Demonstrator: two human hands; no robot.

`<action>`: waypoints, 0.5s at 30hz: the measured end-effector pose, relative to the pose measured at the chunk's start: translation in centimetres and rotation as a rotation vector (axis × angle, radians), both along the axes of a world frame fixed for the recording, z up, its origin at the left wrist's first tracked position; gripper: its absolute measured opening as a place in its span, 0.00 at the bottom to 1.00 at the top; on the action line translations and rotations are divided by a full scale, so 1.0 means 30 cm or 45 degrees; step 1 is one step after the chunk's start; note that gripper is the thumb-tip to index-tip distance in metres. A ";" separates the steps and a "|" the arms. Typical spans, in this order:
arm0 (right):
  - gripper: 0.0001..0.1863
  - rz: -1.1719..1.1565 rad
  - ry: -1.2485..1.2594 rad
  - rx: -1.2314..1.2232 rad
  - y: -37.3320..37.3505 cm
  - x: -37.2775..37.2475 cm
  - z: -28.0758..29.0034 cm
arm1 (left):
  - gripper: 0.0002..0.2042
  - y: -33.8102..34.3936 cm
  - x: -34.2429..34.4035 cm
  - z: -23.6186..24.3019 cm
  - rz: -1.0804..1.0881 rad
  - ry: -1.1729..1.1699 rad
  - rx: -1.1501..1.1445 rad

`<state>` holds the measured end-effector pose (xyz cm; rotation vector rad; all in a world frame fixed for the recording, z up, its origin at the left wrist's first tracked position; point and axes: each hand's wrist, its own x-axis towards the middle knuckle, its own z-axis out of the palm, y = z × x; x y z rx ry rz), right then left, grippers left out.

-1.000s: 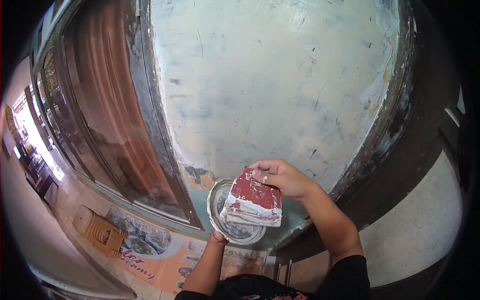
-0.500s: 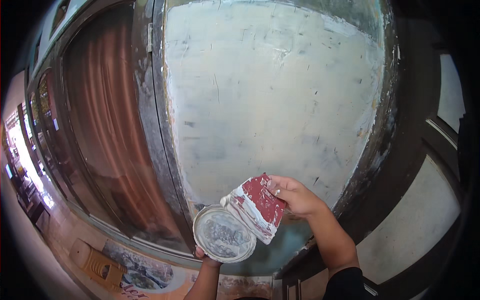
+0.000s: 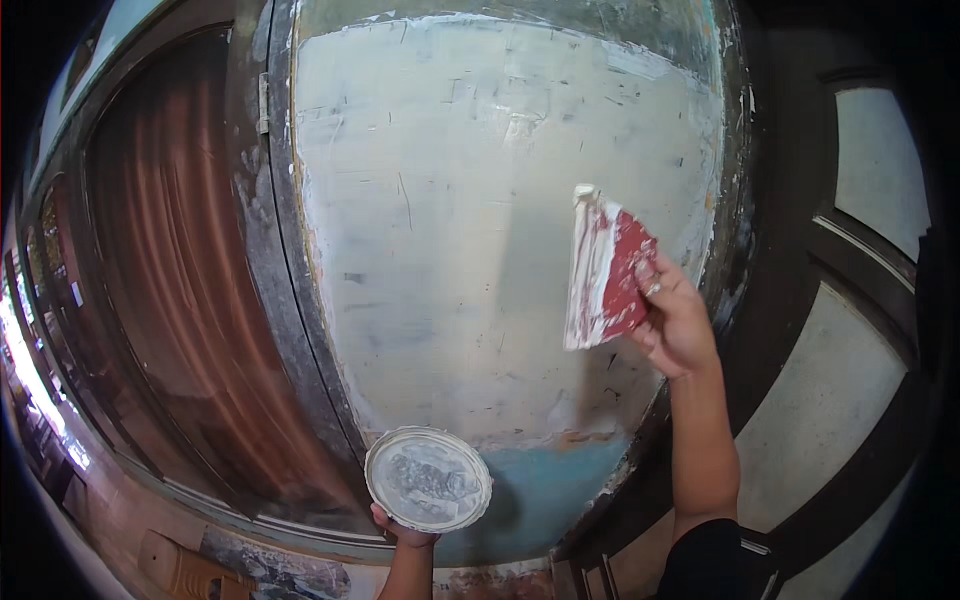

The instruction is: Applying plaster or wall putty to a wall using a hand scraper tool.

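In my right hand (image 3: 683, 322) is a red putty spreader (image 3: 629, 275), its left edge thickly coated with white putty. It is held up in front of a door panel (image 3: 440, 250) covered in off-white filler with dark scratches and patches; I cannot tell whether it touches the surface. Low down, my left hand (image 3: 408, 530) grips a round, putty-smeared lid (image 3: 428, 480) from below. Grey-white residue lies across the lid's inner face. Most of the left fingers are hidden beneath it.
Left of the panel runs a dark frame with a hinge (image 3: 264, 103), beside glass with a brown curtain (image 3: 180, 270). A bare blue-green strip (image 3: 545, 490) lies below the filler. Dark panelled woodwork (image 3: 775, 400) stands at right. A tan plastic stool (image 3: 180, 568) is at lower left.
My right hand has lifted the spreader away from the lid, up and to the right, before the panel. The lid stays low in my left hand. The view has shifted slightly right.
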<state>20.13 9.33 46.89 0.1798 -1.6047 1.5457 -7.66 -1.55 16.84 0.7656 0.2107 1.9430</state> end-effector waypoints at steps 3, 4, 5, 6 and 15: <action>0.20 -0.678 0.177 -0.041 -0.037 0.005 0.055 | 0.56 0.009 -0.005 -0.015 0.043 0.037 -0.038; 0.20 -0.801 0.265 0.032 -0.025 0.004 0.088 | 0.55 0.015 -0.014 -0.034 0.017 0.070 -0.012; 0.20 -0.817 0.272 0.042 -0.014 0.016 0.127 | 0.54 0.029 -0.014 -0.037 -0.026 0.101 0.020; 0.19 -1.134 0.267 0.297 0.006 0.029 0.165 | 0.54 0.029 -0.010 -0.033 -0.028 0.104 0.022; 0.29 -2.498 0.160 1.853 0.259 -0.005 0.359 | 0.57 0.087 0.004 -0.077 -0.111 0.052 0.080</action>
